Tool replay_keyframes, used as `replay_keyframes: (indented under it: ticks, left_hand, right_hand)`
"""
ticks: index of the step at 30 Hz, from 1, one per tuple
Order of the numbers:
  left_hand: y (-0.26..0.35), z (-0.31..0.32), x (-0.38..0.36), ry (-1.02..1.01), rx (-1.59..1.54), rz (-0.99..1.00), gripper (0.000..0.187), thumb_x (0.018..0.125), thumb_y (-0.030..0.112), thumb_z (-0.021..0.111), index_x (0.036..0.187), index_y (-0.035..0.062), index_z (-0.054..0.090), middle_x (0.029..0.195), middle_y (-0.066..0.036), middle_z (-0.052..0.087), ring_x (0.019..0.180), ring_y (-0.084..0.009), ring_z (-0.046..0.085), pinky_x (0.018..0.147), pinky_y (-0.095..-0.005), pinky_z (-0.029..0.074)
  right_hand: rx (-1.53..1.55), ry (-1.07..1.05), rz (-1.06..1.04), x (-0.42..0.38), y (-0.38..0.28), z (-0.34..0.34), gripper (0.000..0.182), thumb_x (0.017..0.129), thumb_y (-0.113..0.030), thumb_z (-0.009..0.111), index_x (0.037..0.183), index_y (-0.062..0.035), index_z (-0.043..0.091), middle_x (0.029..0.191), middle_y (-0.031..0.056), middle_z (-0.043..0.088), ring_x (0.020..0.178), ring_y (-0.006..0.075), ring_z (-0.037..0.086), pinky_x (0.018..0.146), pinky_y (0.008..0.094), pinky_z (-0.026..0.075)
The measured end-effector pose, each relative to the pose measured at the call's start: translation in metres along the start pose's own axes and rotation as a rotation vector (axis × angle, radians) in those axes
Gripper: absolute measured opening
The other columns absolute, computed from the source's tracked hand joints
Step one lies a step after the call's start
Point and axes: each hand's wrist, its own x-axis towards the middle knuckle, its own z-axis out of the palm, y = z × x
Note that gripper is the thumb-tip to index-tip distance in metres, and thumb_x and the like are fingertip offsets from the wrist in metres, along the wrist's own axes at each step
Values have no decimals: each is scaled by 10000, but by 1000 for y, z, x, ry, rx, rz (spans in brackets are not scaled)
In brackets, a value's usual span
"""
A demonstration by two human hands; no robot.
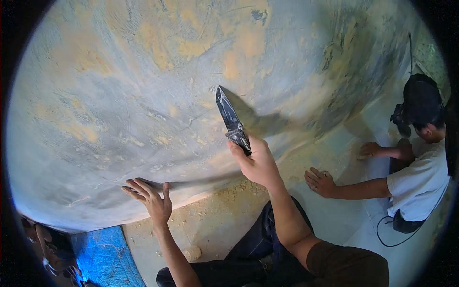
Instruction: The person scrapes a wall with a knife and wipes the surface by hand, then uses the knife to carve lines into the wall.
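My right hand [256, 161] is closed around the dark handle of a folding knife [230, 115]. The blade is out and points up and away, its tip right at the surface of a large curved grey form [119, 110] with yellowish patches and scratches. A shadow of the knife and hand falls on the form to the right. Lower left, my left hand [155, 201] is open with fingers spread, its fingertips close against the lower part of the form.
Crumbs of yellowish material [215, 205] lie on the floor along the form's base. A blue sheet [107, 256] is at lower left, with another person [50, 248] beside it. At right, a person in a white shirt [418, 177] crouches with both hands on the floor; a black cable [389, 244] loops nearby.
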Motion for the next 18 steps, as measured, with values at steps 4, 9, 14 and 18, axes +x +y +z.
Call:
replay_keyframes:
  ticks: [4, 9, 14, 18]
  left_hand:
    - [2, 0, -1, -19, 26, -4, 972, 967, 398, 604, 1547, -37, -43, 1607, -280, -139, 1447, -530, -178, 1170, -639, 43]
    - [1, -1, -1, -22, 8, 0, 960, 973, 392, 596, 1550, -30, -43, 1608, -274, -145, 1447, -526, -186, 1170, -638, 47]
    - [4, 2, -2, -6, 20, 10, 962, 972, 403, 594, 1547, -42, -37, 1608, -276, -141, 1452, -519, -179, 1174, -626, 30]
    - [2, 0, -2, -1, 3, 8, 952, 975, 399, 589, 1553, -26, -37, 1612, -274, -134, 1461, -505, -173, 1175, -616, 7]
  right_hand:
    - [45, -37, 44, 4, 3, 4, 168, 973, -149, 588, 974, 18, 570, 679, 74, 546, 577, 137, 489, 535, 318, 400]
    - [27, -5, -12, 0, 5, 2, 171, 974, -156, 584, 979, 15, 578, 684, 74, 556, 580, 136, 494, 539, 317, 400]
    - [16, -29, 24, 6, 0, 3, 165, 973, -146, 584, 970, 18, 598, 686, 64, 560, 590, 126, 500, 546, 314, 409]
    - [82, -25, 19, 3, 7, 7, 162, 970, -137, 589, 962, 24, 602, 684, 56, 560, 591, 121, 495, 547, 310, 407]
